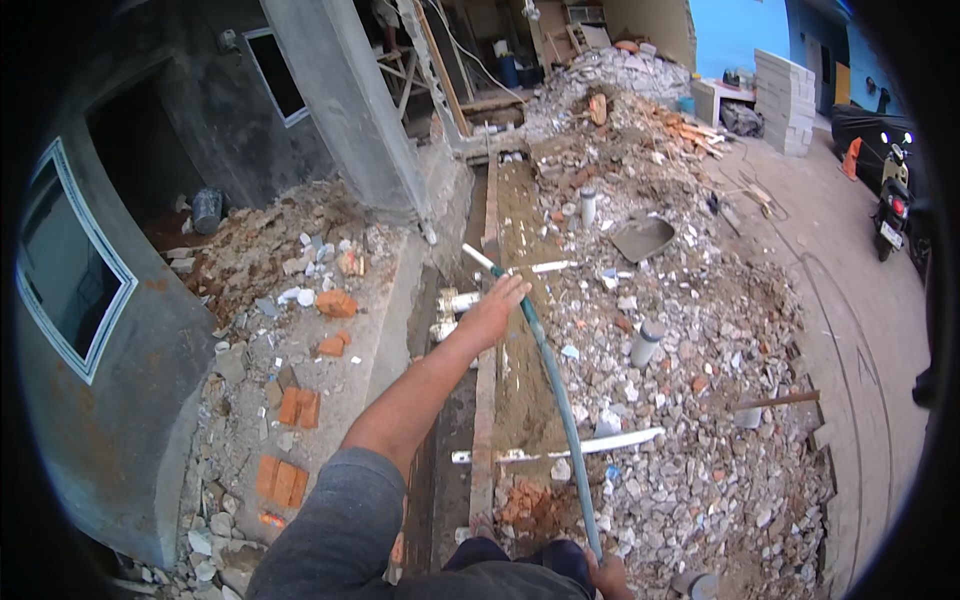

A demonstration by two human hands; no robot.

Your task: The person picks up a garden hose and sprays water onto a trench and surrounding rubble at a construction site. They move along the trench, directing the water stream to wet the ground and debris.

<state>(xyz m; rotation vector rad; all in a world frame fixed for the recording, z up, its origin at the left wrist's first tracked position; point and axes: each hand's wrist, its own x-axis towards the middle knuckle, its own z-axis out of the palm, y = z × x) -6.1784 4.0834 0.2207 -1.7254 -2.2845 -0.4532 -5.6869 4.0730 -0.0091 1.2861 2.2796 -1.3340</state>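
Observation:
A green hose (555,375) with a white pipe end (482,258) runs up from below across the middle of the view. My left hand (500,308), at the end of a grey sleeve, is closed round it just behind the white end. Lower down, at the bottom edge, my right hand (608,578) grips the same hose, though most of its fingers are hidden. Beneath the hose lies a strip of wet sandy mortar (525,385) beside a low brick edge (485,430). White pipe stubs (460,302) stick out into the narrow trench left of my left hand.
Broken rubble (700,400) covers the ground to the right, with a shovel blade (643,238) and upright pipes (648,342). A white pipe (610,441) crosses the mortar strip. Orange bricks (298,407) lie on the left. A scooter (893,205) stands far right.

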